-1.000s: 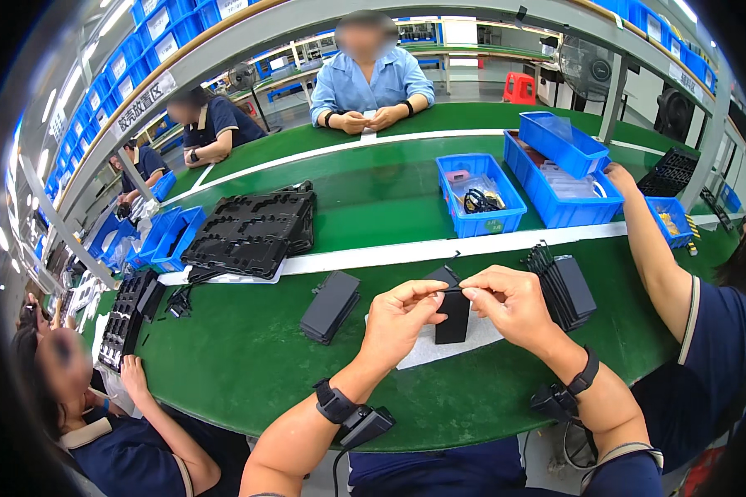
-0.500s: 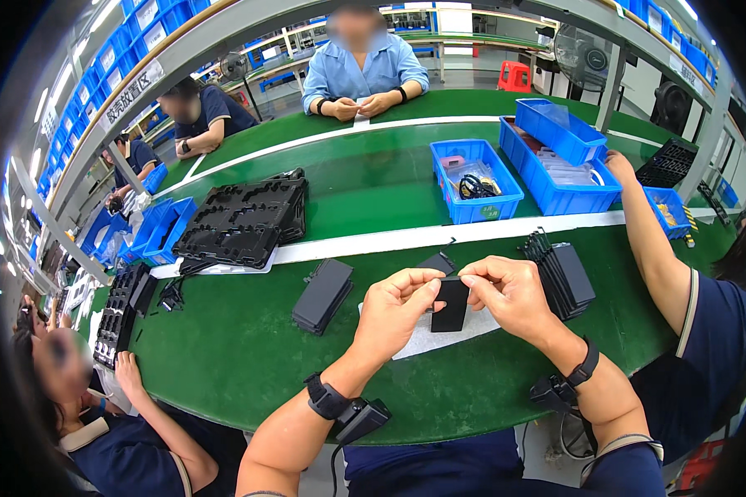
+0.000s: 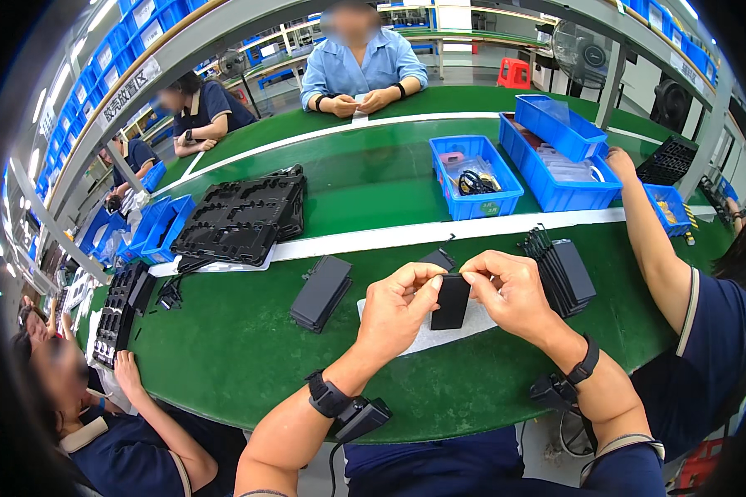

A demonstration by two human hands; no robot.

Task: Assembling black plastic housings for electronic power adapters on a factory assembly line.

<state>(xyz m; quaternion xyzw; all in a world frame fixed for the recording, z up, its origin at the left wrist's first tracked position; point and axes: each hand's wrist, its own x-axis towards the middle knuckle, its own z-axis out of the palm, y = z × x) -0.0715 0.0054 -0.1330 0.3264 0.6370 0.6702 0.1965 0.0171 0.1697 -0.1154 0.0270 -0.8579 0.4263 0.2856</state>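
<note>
Black case [image 3: 449, 308], L fingers [image 3: 423, 298] & R fingers [image 3: 482, 288] pinching top, blk stack [image 3: 323, 290] L, bin [image 3: 477, 207] beyond

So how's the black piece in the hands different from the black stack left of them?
The black piece is pinched near its top by the left hand and right hand, while the black stack lies on the green table. The black piece looks single, but the black stack has several layers. Both are dark with straight edges.
</note>
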